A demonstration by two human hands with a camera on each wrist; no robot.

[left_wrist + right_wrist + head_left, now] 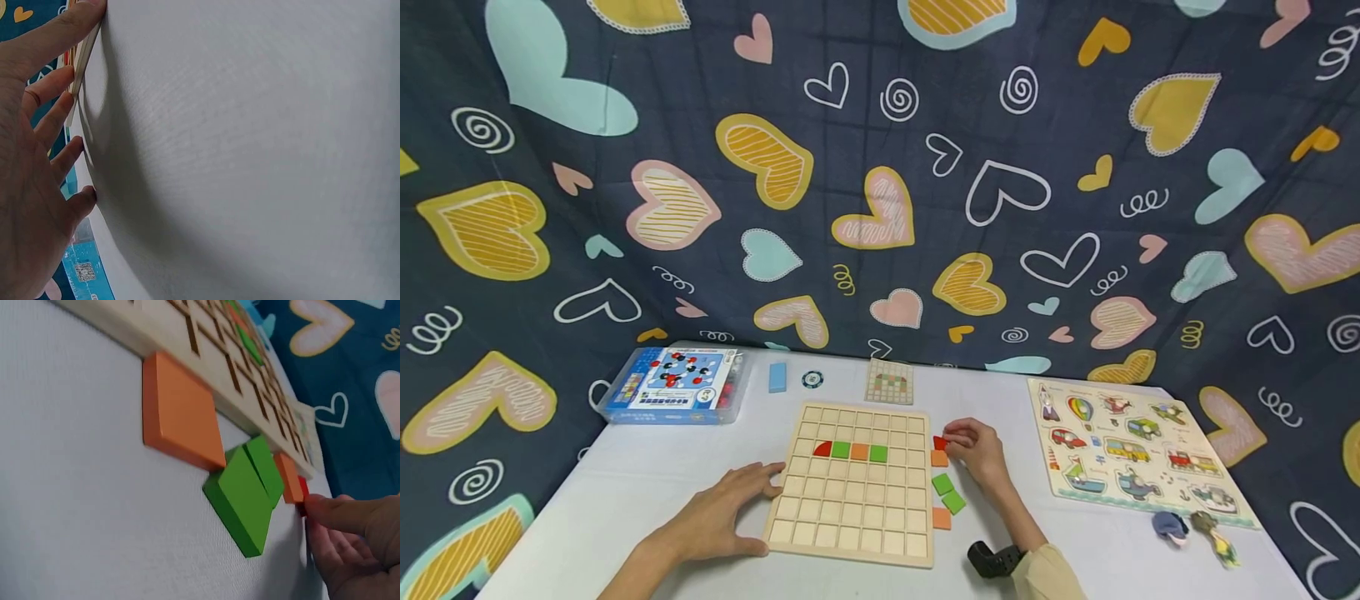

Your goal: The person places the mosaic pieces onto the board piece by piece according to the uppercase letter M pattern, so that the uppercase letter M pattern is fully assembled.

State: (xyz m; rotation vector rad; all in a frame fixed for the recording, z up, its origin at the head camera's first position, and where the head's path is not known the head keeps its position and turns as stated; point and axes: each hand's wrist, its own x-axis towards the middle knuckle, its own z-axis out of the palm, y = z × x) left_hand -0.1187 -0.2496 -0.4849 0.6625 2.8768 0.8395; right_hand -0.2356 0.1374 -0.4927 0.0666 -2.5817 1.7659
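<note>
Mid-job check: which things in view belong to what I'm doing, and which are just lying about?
Likely part of the job:
grid board
row of four pieces set in it
red piece in the right hand
loose green tiles
loose orange tiles
patterned card, perhaps a guide

Apparently just lying about:
boxed set
blue block
round chip
picture board
two small items near it, identity unclear

Tiles (952, 502) are red, green and orange, the navy backdrop (880, 268) patterned with multicoloured hearts (970, 283).
</note>
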